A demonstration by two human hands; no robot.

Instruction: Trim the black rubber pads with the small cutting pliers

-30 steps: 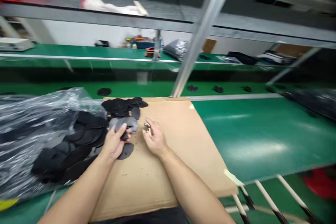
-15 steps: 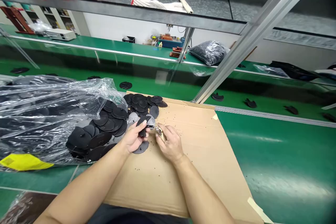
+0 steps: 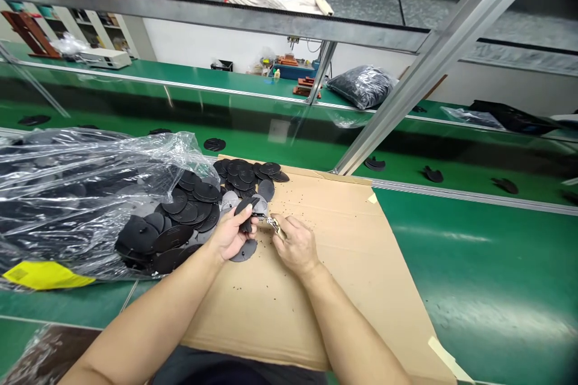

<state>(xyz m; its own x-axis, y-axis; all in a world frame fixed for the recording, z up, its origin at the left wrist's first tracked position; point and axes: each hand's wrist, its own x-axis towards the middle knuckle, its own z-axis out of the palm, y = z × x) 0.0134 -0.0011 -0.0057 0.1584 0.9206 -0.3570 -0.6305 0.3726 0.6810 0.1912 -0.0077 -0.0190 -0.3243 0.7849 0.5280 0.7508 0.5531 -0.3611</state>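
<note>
My left hand [image 3: 235, 231] is closed on a black plastic disc [image 3: 246, 209], thumb on top, held tilted over the cardboard. In my right hand [image 3: 295, 243] is a small pair of cutting pliers [image 3: 274, 225], their metal jaws touching or very near the disc's right edge; the exact contact is too small to make out. Just below my left hand, a loose grey-black disc [image 3: 244, 251] with a small peg lies on the cardboard sheet [image 3: 361, 289]. Overlapping black discs [image 3: 239, 173] are heaped behind my hands, and more spill out to the left.
A clear plastic bag [image 3: 90, 192] full of discs lies at left, with a yellow label [image 3: 47, 275]. Tiny black scraps dot the cardboard. An aluminium post [image 3: 397, 84] rises behind it. Black parts [image 3: 433, 174] lie along the green belt at the back. A glove [image 3: 271, 1] lies on the shelf above.
My right hand has shifted slightly right, and more of the pliers shows between it and the disc. My left hand keeps its hold on the disc. The view has shifted slightly.
</note>
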